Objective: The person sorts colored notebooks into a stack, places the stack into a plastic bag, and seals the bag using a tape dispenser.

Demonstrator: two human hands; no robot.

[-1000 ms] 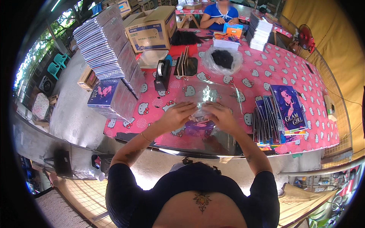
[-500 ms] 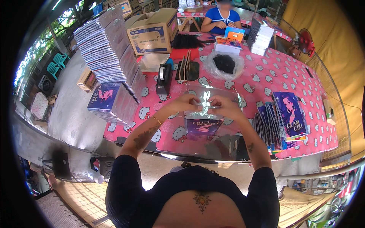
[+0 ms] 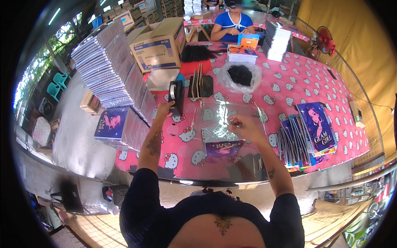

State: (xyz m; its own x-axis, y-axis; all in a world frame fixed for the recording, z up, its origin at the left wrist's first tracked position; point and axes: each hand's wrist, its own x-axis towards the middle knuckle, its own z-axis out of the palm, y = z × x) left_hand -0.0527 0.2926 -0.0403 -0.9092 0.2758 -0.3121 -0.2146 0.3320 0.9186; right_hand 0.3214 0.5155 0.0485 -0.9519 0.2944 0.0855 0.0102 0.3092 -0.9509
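Note:
A notebook bundle with a purple cover [image 3: 225,149] stands in front of me, partly wrapped in clear plastic film [image 3: 215,110] that shines with glare. Over the film, my right hand [image 3: 247,129] has its fingers curled together at the film's right side. My left hand [image 3: 165,109] reaches forward to the near end of a black tape dispenser [image 3: 177,99], its fingers closed against it. What those fingertips pinch is too small to make out. Spiral notebooks with purple covers [image 3: 317,126] lie in an overlapping pile to the right.
A tall stack of plastic-wrapped notebooks [image 3: 109,68] rises at the left, beside another wrapped bundle [image 3: 111,124]. Farther back are a cardboard box [image 3: 157,49], upright boards [image 3: 200,84] and a plastic bag of black material [image 3: 240,74]. Across the table sits a person in blue [image 3: 233,27].
My left hand has left the film and moved forward and left to the tape dispenser. The right hand stays over the film. The view has shifted slightly.

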